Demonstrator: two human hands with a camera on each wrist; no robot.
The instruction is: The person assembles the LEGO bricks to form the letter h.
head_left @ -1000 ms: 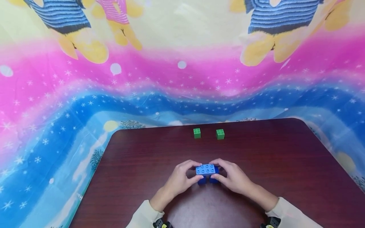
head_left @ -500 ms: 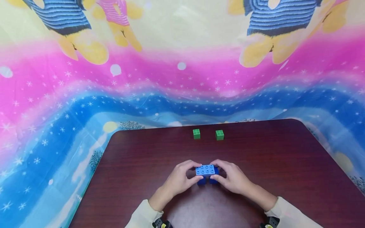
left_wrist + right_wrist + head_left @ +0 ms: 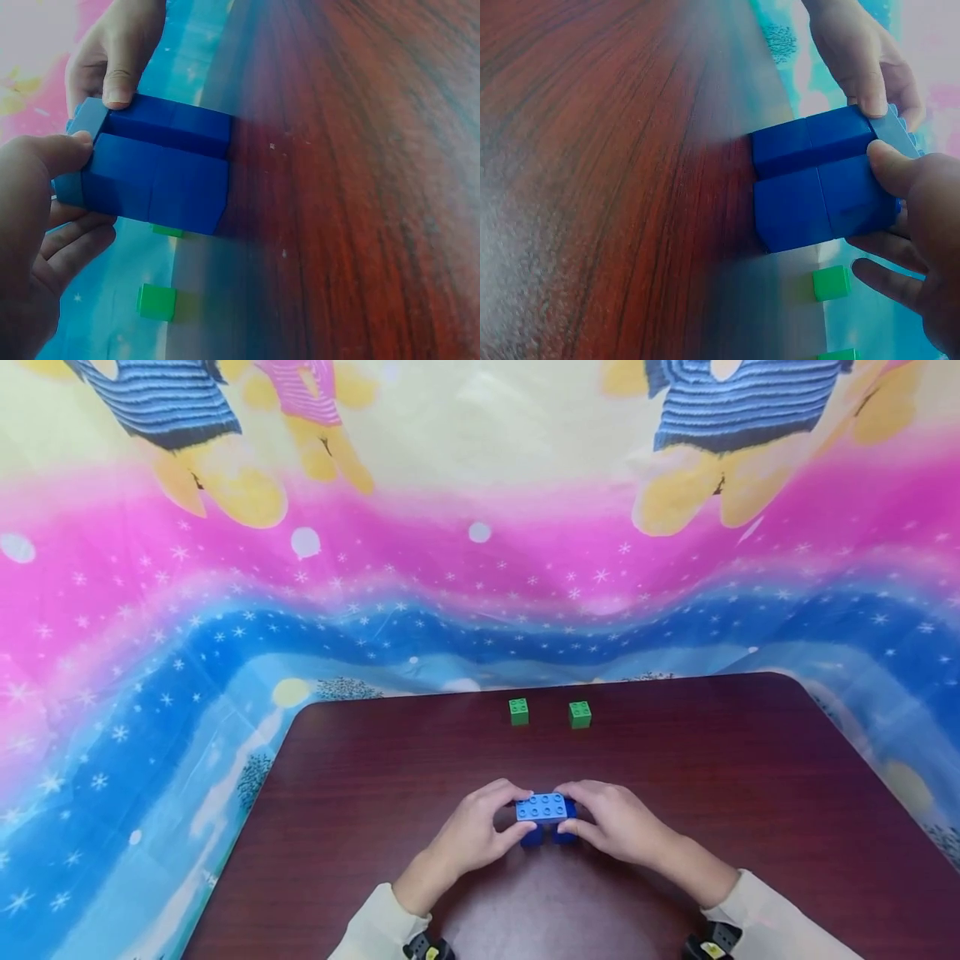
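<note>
A light blue toy building brick [image 3: 540, 807] with two rows of studs lies across two dark blue columns of stacked bricks. The left column [image 3: 154, 180] and the right column [image 3: 791, 210] stand upright on the table with a narrow gap between them. My left hand [image 3: 474, 828] pinches the light blue brick's left end, thumb in front and fingers behind. At the other side, my right hand [image 3: 618, 825] pinches the top of the right column, its thumb close to the light blue brick's edge. Fingers hide part of the joints.
Two small green bricks, a left one [image 3: 519, 712] and a right one [image 3: 580, 715], stand apart near the far edge of the dark brown table [image 3: 390, 760]. Behind the table hangs a colourful printed cloth [image 3: 480, 577].
Both hands keep their hold and the bricks stay in place. My right forearm has shifted slightly to the right.
</note>
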